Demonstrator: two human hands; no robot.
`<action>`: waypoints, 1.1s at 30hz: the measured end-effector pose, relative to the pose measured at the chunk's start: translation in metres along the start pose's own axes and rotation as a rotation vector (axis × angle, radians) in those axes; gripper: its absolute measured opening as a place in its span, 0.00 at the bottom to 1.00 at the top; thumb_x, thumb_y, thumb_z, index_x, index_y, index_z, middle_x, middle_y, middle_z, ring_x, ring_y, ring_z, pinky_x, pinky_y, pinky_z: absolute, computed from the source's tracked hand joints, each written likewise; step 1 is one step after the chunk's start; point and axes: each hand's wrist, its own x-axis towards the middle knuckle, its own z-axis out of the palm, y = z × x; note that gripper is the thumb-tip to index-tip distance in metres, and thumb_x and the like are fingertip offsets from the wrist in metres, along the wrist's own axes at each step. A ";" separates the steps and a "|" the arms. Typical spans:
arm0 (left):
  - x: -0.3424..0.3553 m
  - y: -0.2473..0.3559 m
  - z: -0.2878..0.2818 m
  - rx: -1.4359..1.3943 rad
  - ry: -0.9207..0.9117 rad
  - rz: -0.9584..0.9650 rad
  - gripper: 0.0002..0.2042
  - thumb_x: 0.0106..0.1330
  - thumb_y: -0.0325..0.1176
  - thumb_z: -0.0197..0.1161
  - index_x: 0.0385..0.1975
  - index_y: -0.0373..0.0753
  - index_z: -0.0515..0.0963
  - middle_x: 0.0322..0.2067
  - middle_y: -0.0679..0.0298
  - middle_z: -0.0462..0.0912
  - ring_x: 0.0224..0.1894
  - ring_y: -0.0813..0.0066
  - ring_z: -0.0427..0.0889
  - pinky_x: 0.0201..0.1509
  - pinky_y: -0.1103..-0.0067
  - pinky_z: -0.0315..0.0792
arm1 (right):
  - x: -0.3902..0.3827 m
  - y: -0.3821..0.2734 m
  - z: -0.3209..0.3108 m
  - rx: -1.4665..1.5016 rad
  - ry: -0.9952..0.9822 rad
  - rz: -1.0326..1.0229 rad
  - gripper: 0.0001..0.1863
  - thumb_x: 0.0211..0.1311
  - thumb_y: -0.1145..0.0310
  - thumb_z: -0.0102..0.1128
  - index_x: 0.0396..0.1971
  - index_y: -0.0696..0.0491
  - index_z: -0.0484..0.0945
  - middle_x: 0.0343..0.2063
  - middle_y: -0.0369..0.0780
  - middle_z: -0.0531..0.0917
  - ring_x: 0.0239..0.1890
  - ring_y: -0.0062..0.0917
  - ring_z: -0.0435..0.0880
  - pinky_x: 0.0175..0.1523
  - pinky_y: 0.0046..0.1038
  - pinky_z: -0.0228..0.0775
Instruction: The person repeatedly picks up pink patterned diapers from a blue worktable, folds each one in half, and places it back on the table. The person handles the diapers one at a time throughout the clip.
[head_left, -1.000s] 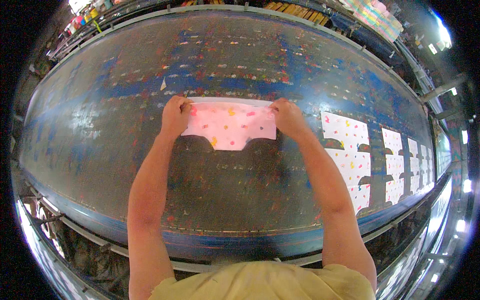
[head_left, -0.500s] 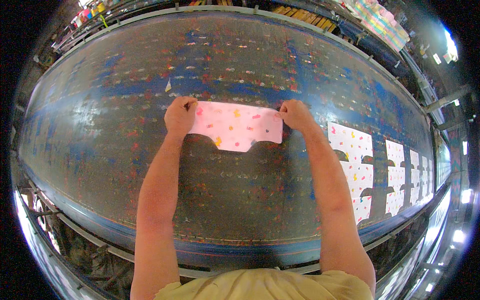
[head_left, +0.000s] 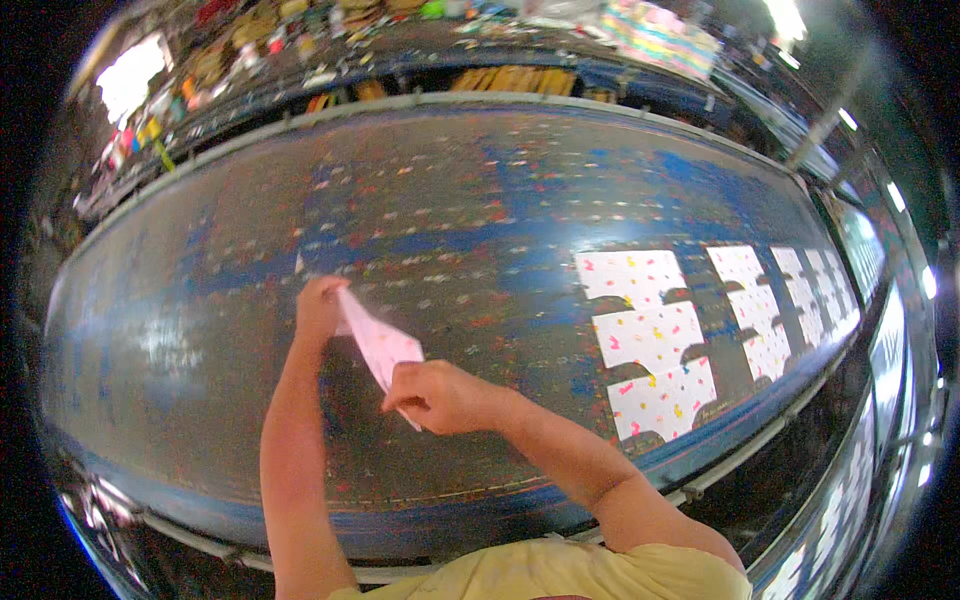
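Observation:
A cut piece of pink fabric (head_left: pixel 378 342) with small coloured prints stretches between my hands above the long, paint-stained table (head_left: pixel 480 300). My left hand (head_left: pixel 319 307) pinches its far left corner. Closer to me and further right, my right hand (head_left: pixel 437 396) is closed on the other end, and a bit of cloth shows below those fingers. Seen nearly edge-on, the piece slants from far left to near right, so most of its print is hidden. To the right, several white printed fabric pieces (head_left: pixel 650 335) with curved cut-outs lie flat on the tabletop in columns.
A raised metal rail (head_left: pixel 560 97) runs along the table's far edge, and another rail (head_left: pixel 745 455) follows the near side. Beyond the far edge are wooden frames (head_left: pixel 515 80), a multicoloured checked stack (head_left: pixel 660 38) and mixed clutter. A small whitish scrap (head_left: pixel 299 263) lies beyond my left hand.
My right hand has swung toward me and to the left, turning the fabric from spread flat to edge-on. The view has shifted, showing more of the far side and the right-hand pieces.

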 end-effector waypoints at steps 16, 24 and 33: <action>-0.138 0.302 -0.078 -0.238 -0.280 0.396 0.21 0.53 0.36 0.85 0.47 0.41 0.86 0.38 0.60 0.91 0.36 0.67 0.90 0.43 0.70 0.81 | -0.243 -0.148 -0.072 -0.705 0.684 0.571 0.09 0.61 0.69 0.72 0.41 0.50 0.89 0.38 0.42 0.86 0.39 0.40 0.90 0.43 0.42 0.84; -0.182 0.365 0.018 -0.222 -0.376 0.426 0.11 0.56 0.30 0.80 0.39 0.41 0.88 0.35 0.54 0.90 0.35 0.53 0.90 0.39 0.67 0.82 | -0.360 -0.160 -0.118 -0.832 0.735 0.474 0.09 0.59 0.78 0.68 0.39 0.51 0.89 0.39 0.43 0.87 0.41 0.43 0.88 0.47 0.38 0.83; -0.241 0.456 0.158 -0.698 -0.489 -0.336 0.05 0.68 0.24 0.72 0.41 0.34 0.88 0.33 0.65 0.89 0.33 0.83 0.83 0.37 0.78 0.78 | -0.495 -0.128 -0.234 -0.278 0.880 0.737 0.13 0.63 0.84 0.63 0.45 0.58 0.89 0.41 0.42 0.89 0.44 0.26 0.88 0.49 0.28 0.79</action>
